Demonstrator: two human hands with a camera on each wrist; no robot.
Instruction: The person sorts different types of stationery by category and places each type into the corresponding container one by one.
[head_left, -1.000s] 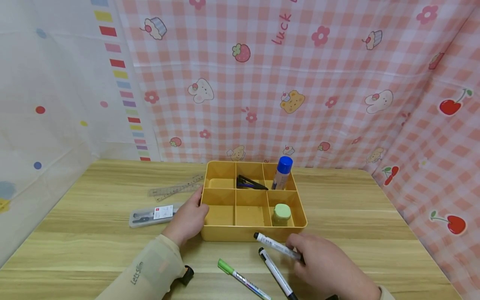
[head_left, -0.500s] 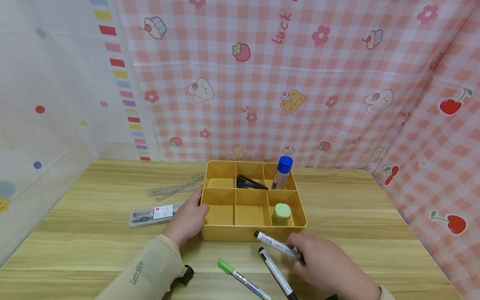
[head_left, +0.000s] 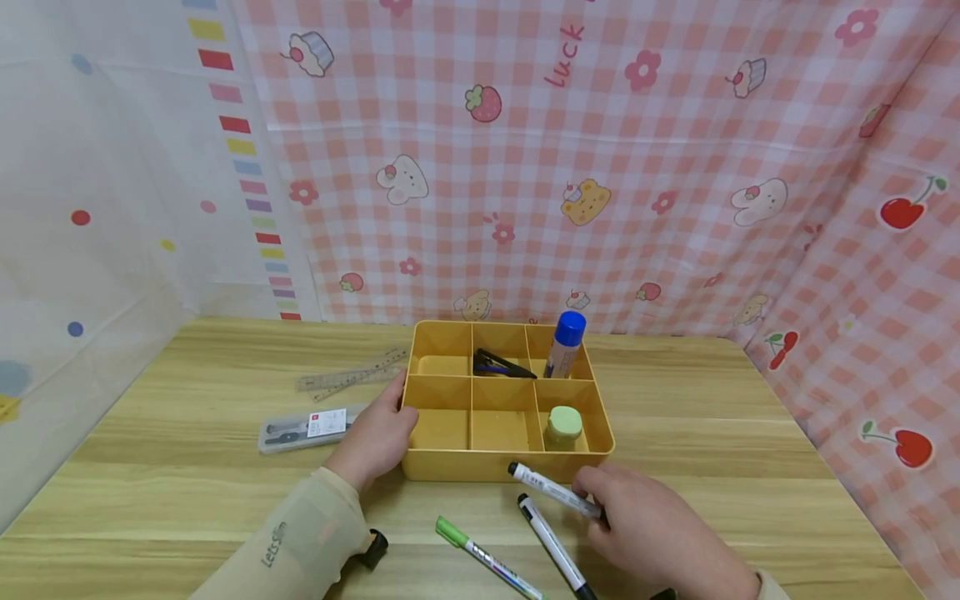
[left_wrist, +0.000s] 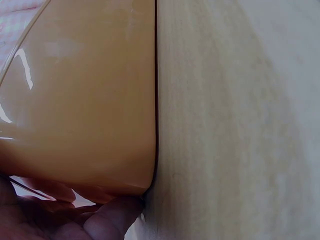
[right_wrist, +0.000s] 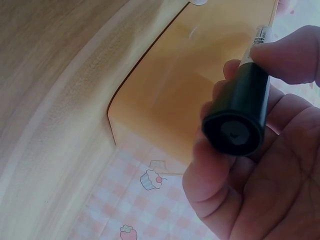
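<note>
My left hand [head_left: 377, 437] holds the left end of a yellow organizer box [head_left: 510, 467], thumb at the rim and fingers along the outer wall. In the left wrist view, those fingers [left_wrist: 112, 217] are at the box's lower corner, close to the table. My right hand [head_left: 648, 521] pinches a white marker [head_left: 555, 490] with black ends between thumb and fingers, in front of the box's right front. In the right wrist view, the marker's black end [right_wrist: 240, 110] points at the camera. A second black-and-white marker [head_left: 553, 546] and a green-capped marker [head_left: 487, 557] lie on the table nearby.
In the box are a blue-capped glue stick [head_left: 564, 346], a green-lidded jar [head_left: 563, 428] and dark slim items [head_left: 504, 365]. Left of it lie clear rulers [head_left: 352, 375] and a clear case [head_left: 300, 430]. A black-and-orange object [head_left: 373, 550] lies by the left sleeve.
</note>
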